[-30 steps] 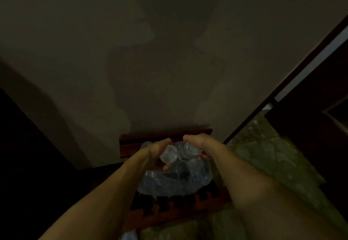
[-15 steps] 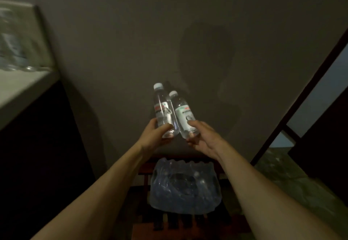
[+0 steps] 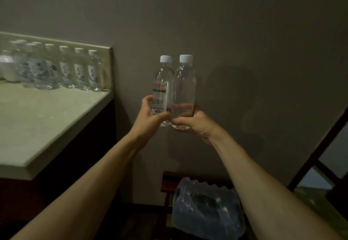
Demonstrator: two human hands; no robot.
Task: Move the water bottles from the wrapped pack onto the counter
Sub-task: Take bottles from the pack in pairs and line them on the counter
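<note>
Bottles stand upright, caps up, touching: left hand (image 3: 150,115) grips labelled bottle (image 3: 162,90), right hand (image 3: 194,124) clear bottle (image 3: 184,92).

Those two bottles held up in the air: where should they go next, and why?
Probably leftward, to the counter. Each hand, left and right, grips one upright bottle beside the wall, and a row of bottles already stands along the counter's back edge, with bare surface before it.

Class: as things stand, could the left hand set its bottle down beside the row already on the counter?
Probably yes. The left hand holds its bottle upright, above and right of the counter. The surface before the row of bottles looks bare, with nothing between.
</note>
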